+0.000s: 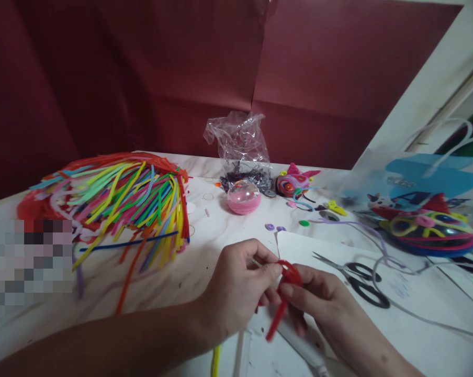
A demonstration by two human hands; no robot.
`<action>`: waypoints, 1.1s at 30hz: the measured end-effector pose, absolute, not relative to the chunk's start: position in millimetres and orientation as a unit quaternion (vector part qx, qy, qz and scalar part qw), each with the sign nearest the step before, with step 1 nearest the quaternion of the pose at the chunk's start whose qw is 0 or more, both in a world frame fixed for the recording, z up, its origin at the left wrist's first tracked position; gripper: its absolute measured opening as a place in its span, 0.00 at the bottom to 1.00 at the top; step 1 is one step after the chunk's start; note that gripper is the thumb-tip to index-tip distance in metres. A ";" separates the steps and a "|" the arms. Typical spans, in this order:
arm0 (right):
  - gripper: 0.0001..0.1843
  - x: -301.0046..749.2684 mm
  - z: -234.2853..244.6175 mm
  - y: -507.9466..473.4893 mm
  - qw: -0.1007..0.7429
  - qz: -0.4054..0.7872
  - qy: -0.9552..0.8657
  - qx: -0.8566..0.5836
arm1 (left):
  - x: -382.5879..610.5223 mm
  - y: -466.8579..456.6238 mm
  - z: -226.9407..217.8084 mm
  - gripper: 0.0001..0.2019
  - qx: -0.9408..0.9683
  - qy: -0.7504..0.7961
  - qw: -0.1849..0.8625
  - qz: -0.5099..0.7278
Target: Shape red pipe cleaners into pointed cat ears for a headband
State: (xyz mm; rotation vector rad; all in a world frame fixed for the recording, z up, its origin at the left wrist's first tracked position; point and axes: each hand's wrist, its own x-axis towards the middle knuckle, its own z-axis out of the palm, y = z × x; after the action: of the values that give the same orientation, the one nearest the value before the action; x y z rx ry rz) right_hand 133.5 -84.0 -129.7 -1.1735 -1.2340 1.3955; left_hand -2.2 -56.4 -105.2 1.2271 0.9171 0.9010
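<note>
I see the left hand [236, 283] and the right hand [321, 296], both nearly closed, pinching a curled red fuzzy pipe cleaner [293, 273] between them, over the white marbled tabletop [205, 230]. Near the right hand, black-handled metal scissors [347, 270] lie on a white sheet of paper [299, 247]

Light was dim, the maroon backdrop [173, 63] sinking into shadow at upper left. Glints caught the clear bag [242, 139] near centre. Motion blurred the red strip [276, 320] at lower centre; coarse pixelation masked the lower left.
</note>
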 end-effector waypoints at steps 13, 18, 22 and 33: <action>0.18 142.0 -121.8 -82.1 0.441 0.528 -0.515 -0.511 | -7.0 -47.3 -103.4 0.04 0.515 0.407 0.650 0.383; 0.19 139.8 -120.5 -82.6 0.460 0.493 -0.526 -0.518 | -6.8 -50.0 -101.6 0.04 0.507 0.404 0.661 0.378; 0.16 137.3 -119.6 -82.5 0.480 0.507 -0.544 -0.465 | -6.0 -51.9 -102.8 0.04 0.500 0.403 0.674 0.366; 0.18 139.2 -125.6 -82.8 0.479 0.500 -0.531 -0.488 | -4.5 -54.2 -101.9 0.03 0.482 0.400 0.691 0.361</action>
State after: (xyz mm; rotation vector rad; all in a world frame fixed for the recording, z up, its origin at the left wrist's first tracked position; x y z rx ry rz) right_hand 139.2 -82.8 -125.6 -1.1918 -1.2964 1.2197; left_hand -4.5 -54.2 -101.9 1.0764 0.8944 0.8060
